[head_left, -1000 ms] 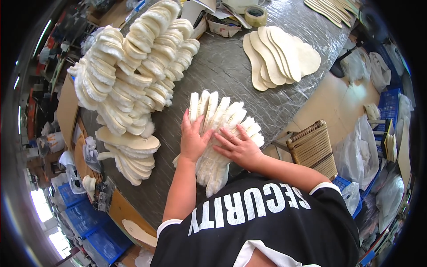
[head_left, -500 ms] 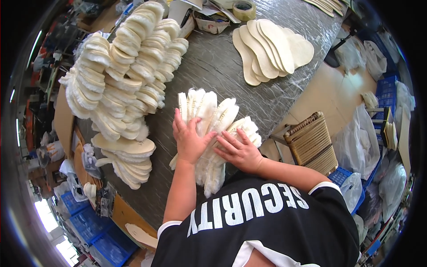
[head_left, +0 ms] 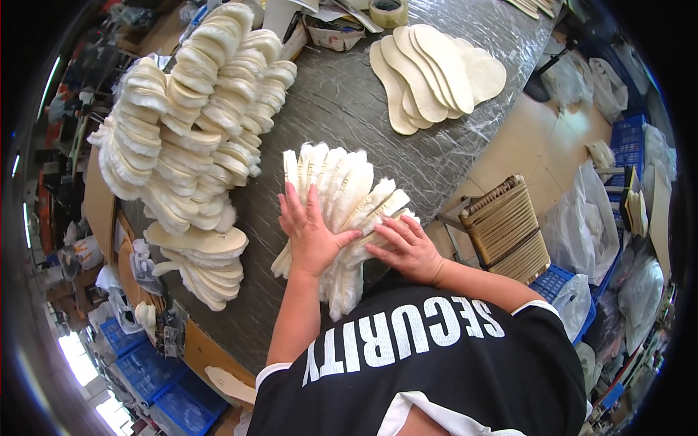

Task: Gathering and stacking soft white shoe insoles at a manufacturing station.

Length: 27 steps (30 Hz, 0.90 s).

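A fanned row of white fleece insoles (head_left: 342, 182) stands on edge on the dark table in front of me, fluffy sides and pale edges showing. My left hand (head_left: 311, 236) lies against its left side, fingers stretched out and thumb reaching across the insoles. On the right side rests my right hand (head_left: 407, 251), its fingers apart and touching the insoles there. Neither palm is visible, and the hands cover part of the row. To the left, a large heap of fleece insoles (head_left: 196, 116) is stacked in overlapping rows, with a smaller pile (head_left: 203, 265) at its near end.
Flat cream insoles (head_left: 436, 76) lie fanned at the far right of the table (head_left: 313, 94). A tape roll (head_left: 389, 11) and a small box of odds and ends (head_left: 334, 33) stand at the back. Right of the table are a woven chair (head_left: 509, 229), plastic bags and blue crates (head_left: 629, 149).
The insoles under my hands are fanned wider. My right hand has shifted slightly right, apart from the left thumb. The whole view has moved a little.
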Each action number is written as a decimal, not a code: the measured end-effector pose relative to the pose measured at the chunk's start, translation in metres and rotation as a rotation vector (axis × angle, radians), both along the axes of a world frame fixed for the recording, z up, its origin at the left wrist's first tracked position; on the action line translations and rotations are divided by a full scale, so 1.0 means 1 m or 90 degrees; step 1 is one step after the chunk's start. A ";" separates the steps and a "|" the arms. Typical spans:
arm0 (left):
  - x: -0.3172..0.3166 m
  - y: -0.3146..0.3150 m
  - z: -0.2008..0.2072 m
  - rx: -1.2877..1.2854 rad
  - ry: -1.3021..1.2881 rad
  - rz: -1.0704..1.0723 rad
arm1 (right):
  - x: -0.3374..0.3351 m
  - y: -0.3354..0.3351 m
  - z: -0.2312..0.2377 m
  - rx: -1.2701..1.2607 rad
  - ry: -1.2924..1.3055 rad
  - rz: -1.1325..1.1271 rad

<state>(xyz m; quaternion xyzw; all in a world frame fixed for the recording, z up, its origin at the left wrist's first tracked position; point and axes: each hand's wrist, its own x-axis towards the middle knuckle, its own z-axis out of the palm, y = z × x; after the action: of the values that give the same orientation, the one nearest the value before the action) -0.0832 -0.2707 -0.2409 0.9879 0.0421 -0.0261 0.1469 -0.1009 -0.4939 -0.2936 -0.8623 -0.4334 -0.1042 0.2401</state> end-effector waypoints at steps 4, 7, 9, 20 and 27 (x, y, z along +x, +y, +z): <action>-0.006 0.010 -0.006 -0.098 -0.093 -0.001 | 0.006 0.003 0.000 0.008 0.019 0.042; -0.003 0.022 -0.015 -0.202 -0.185 -0.029 | 0.015 0.009 0.008 -0.022 -0.001 0.015; -0.003 0.029 -0.017 -0.298 -0.149 -0.016 | 0.025 0.020 0.018 -0.108 0.020 0.023; -0.055 0.102 -0.028 -0.057 -0.308 0.238 | 0.048 0.046 0.023 -0.220 -0.012 0.113; -0.065 0.171 -0.009 0.148 -0.201 0.306 | 0.048 0.054 0.023 -0.282 0.025 0.130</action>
<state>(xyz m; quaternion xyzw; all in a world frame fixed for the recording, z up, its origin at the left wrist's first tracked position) -0.1487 -0.0995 -0.2503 0.9516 0.2541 0.1686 0.0393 -0.0533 -0.4397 -0.2707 -0.8474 -0.5260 0.0350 0.0632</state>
